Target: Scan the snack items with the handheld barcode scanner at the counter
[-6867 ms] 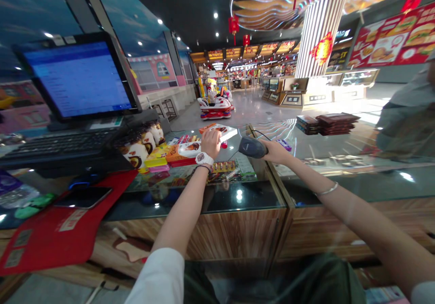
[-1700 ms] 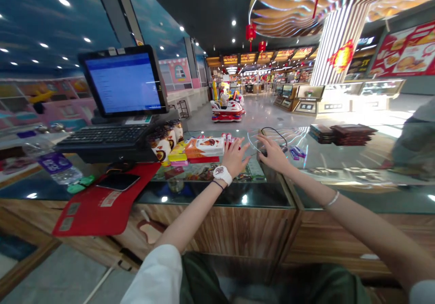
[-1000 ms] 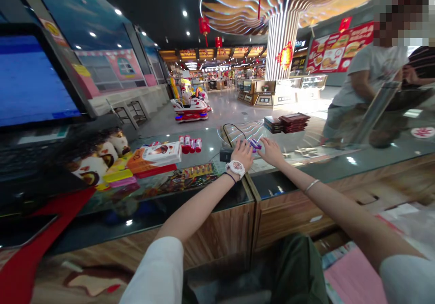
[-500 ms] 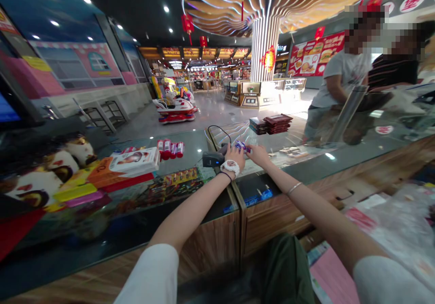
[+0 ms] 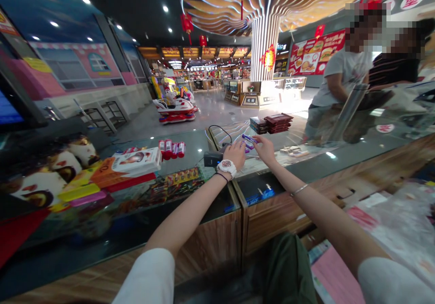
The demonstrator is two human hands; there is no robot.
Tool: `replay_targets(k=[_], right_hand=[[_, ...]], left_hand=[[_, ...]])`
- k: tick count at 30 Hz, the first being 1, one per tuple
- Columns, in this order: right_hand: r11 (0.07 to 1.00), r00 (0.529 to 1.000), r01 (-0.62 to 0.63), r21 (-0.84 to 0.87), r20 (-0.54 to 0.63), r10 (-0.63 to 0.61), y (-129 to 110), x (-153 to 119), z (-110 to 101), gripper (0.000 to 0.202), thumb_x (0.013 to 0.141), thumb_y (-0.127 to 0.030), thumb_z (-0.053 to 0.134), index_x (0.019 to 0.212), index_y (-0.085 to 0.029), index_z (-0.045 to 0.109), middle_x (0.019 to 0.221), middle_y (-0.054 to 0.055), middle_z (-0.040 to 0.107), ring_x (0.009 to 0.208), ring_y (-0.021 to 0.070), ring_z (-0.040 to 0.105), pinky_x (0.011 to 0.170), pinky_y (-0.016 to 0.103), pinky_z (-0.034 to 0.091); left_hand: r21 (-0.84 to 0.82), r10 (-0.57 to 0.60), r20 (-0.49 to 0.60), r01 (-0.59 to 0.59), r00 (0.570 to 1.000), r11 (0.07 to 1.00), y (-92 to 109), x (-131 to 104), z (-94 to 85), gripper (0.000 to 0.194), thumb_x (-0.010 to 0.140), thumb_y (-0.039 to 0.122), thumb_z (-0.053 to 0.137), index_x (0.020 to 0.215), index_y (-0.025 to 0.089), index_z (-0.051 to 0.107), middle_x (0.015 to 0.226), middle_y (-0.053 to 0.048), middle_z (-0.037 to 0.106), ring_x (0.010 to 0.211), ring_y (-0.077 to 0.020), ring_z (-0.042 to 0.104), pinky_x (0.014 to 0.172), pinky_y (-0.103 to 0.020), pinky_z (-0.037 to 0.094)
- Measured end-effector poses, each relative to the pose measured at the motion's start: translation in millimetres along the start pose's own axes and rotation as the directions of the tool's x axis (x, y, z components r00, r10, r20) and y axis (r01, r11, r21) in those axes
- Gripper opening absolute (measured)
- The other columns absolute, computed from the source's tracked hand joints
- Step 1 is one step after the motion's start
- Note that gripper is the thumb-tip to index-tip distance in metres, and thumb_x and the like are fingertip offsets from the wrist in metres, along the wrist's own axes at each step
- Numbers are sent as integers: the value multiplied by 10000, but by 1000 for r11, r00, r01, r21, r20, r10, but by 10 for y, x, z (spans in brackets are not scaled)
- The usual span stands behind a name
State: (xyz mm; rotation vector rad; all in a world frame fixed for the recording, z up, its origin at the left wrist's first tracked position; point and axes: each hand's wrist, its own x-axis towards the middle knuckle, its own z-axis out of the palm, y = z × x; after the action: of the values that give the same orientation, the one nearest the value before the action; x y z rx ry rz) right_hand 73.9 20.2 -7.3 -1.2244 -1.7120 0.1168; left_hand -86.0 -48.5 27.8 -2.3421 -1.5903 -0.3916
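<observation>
My right hand (image 5: 265,149) pinches a slim purple-and-white packet (image 5: 249,139) above the glass counter. Just below it another bit of purple (image 5: 249,148) shows; whether it is a second packet or a reflection I cannot tell. My left hand (image 5: 235,153), with a white watch on its wrist, lies over the counter with its fingers stretched forward. Its fingertips come close to the purple pieces, and contact is hard to make out. Beside the left hand is a dark handheld scanner (image 5: 212,159) with a cable.
Stacked dark red packs (image 5: 278,123) lie beyond my right hand. Several red-capped tubes (image 5: 171,149) and a white-and-orange box (image 5: 136,160) are to the left. Two people stand across the counter at right, near a metal post (image 5: 351,109). A plastic bag (image 5: 404,222) lies at lower right.
My right hand has shifted slightly right and up, and the purple packet now tilts between the hands. More purple shows, while my left hand has moved little.
</observation>
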Motion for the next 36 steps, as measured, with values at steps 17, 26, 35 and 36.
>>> replay_targets(k=[17, 26, 35, 36], right_hand=[[806, 800, 578, 123, 111, -590, -1147, 194, 357, 321, 949, -200, 519, 1207, -308, 677, 1035, 10, 744, 1052, 194, 641, 1187, 512, 312], [756, 773, 582, 300, 85, -628, -1342, 17, 655, 297, 958, -246, 516, 1207, -292, 673, 1087, 34, 747, 1046, 212, 662, 1148, 508, 387], [749, 761, 588, 306, 104, -640, -1277, -77, 584, 380, 908, -286, 608, 1287, -262, 608, 1283, 98, 612, 1242, 258, 557, 1076, 456, 453], [750, 759, 592, 296, 107, -642, -1270, -75, 596, 347, 915, -274, 596, 1261, -258, 622, 1259, 99, 616, 1218, 256, 567, 1062, 447, 461]], left_hand=[[-298, -65, -344, -43, 937, 954, -1555, -743, -486, 439, 869, 180, 605, 1295, 169, 499, 1319, -123, 570, 1266, -245, 547, 1101, -437, 452], [-254, -63, -358, -33, 932, 967, -1656, -980, -525, 96, 936, 233, 569, 1019, 198, 601, 1085, -69, 653, 1066, -219, 625, 980, -400, 511], [-622, -266, -216, 78, 939, 779, -1562, -935, -433, 126, 938, 305, 571, 983, 193, 606, 961, -25, 699, 926, -182, 658, 890, -347, 534], [-649, -272, -183, 92, 945, 755, -1560, -928, -415, 124, 932, 301, 578, 979, 190, 606, 948, -23, 700, 917, -181, 660, 877, -340, 536]])
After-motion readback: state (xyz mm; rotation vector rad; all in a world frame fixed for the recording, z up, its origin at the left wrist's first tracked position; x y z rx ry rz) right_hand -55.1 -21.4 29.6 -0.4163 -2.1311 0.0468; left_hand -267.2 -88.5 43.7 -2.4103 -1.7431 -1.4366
